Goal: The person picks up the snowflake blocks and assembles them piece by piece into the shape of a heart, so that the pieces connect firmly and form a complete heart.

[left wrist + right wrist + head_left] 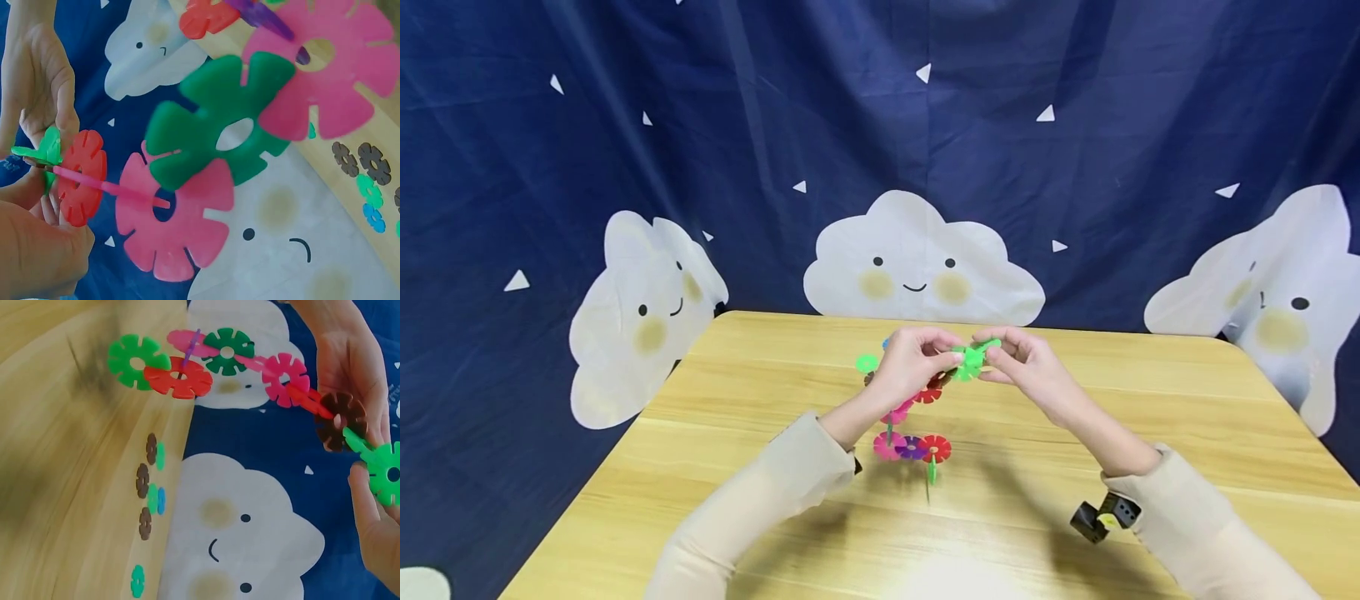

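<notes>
Between both hands is a chain of slotted, flower-shaped plastic discs, with light green discs (968,364) at the held end. My left hand (917,360) pinches this end, its thumb on a green disc. From the other side my right hand (1028,367) pinches a light green disc (382,470) between thumb and fingers. A brown disc (340,422) comes just below the green ones. Further along hang a red disc (82,178), pink discs (175,215), a dark green disc (219,122) and a purple disc (912,448). At the chain's far end are red and green discs.
Several loose discs lie on the wooden table (760,400), among them a light green disc (867,363), a brown disc (142,481) and a blue disc (374,217). Behind the table hangs a dark blue curtain (850,125) with white clouds.
</notes>
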Tool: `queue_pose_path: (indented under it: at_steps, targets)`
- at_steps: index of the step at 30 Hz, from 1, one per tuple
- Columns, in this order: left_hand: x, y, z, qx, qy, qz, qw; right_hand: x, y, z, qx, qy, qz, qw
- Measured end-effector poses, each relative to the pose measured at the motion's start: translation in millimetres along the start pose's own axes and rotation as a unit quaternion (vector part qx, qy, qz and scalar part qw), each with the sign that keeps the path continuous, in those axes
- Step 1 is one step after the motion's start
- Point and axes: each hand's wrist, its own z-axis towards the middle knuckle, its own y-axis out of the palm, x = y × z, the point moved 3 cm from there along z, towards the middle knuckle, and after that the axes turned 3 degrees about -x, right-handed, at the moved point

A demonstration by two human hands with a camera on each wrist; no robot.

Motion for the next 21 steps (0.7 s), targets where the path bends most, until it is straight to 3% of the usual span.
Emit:
queue_pose_path:
  at_steps: [6, 12, 14, 16, 19, 21]
  targets:
    - [-1.0, 4.3, 3.5, -0.028, -0.005, 0.01, 0.9996, 3, -4, -4.4, -0.006, 0.03, -0.013, 0.9995]
    - [-8.6, 1.6, 7.8, -0.049, 0.038, 0.035, 0.9975, 8, -14, -6.8, 0.049, 0.036, 0.077, 0.9952]
    - [-14.5, -4.4, 7.2, -0.03, 0.055, 0.028, 0.9976, 9, -21, -7.5, 0.07, 0.03, 0.129, 0.9887]
    - [-22.1, -12.7, 4.9, 0.01, 0.066, 0.012, 0.9977, 11, -30, -8.3, 0.091, 0.021, 0.188, 0.9777]
    - [-36.1, -25.9, -1.4, 0.086, 0.057, -0.029, 0.9942, 12, -43, -10.9, 0.126, 0.001, 0.279, 0.9521]
    - [-44.9, -31.5, -6.2, 0.117, 0.036, -0.047, 0.9913, 13, -51, -13.4, 0.141, -0.014, 0.338, 0.9305]
